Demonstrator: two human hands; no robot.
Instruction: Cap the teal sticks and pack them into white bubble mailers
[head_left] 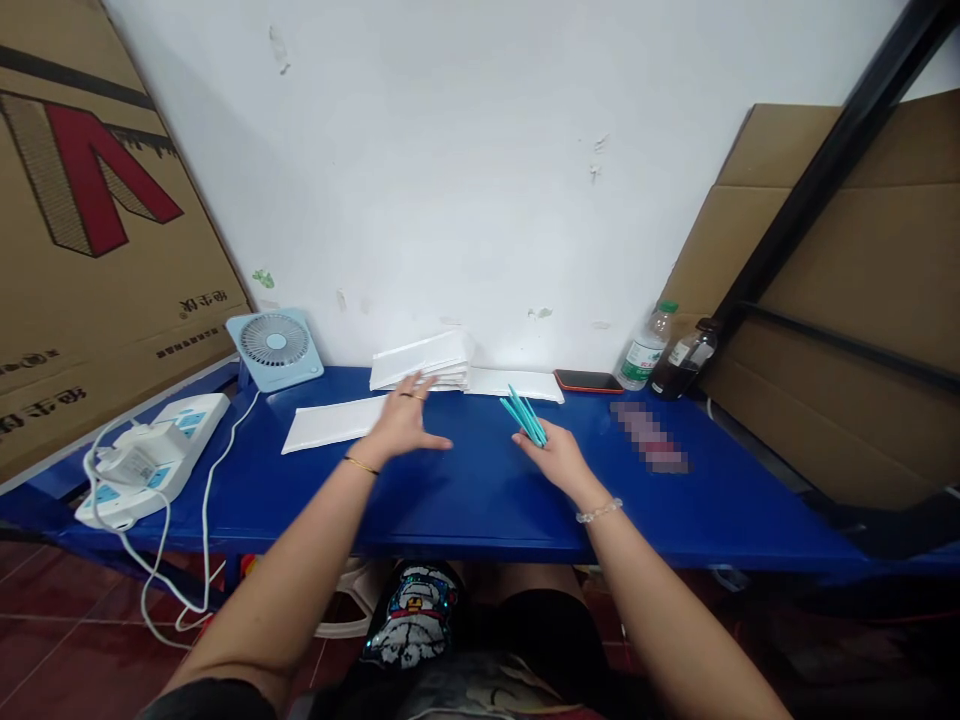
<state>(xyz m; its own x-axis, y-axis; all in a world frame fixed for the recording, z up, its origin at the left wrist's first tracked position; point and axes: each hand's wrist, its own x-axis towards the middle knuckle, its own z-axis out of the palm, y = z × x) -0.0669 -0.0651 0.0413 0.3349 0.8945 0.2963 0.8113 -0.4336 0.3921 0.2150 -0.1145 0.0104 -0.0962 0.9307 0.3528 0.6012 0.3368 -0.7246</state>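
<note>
My left hand point(403, 418) lies flat with fingers spread on a white flat packet point(330, 423) on the blue table point(480, 490), its fingertips close to a stack of white packets point(424, 362) by the wall. My right hand point(553, 452) is closed on a bunch of teal sticks point(523, 414) that point up and away from me. Another white packet point(517, 384) lies behind the sticks.
A small blue fan point(274, 346) and a white power strip point(154, 455) with cables sit at the left. A phone point(587, 381), two bottles point(643, 350) point(684, 360) and a blurred item point(649, 437) are at the right. Cardboard leans on both sides.
</note>
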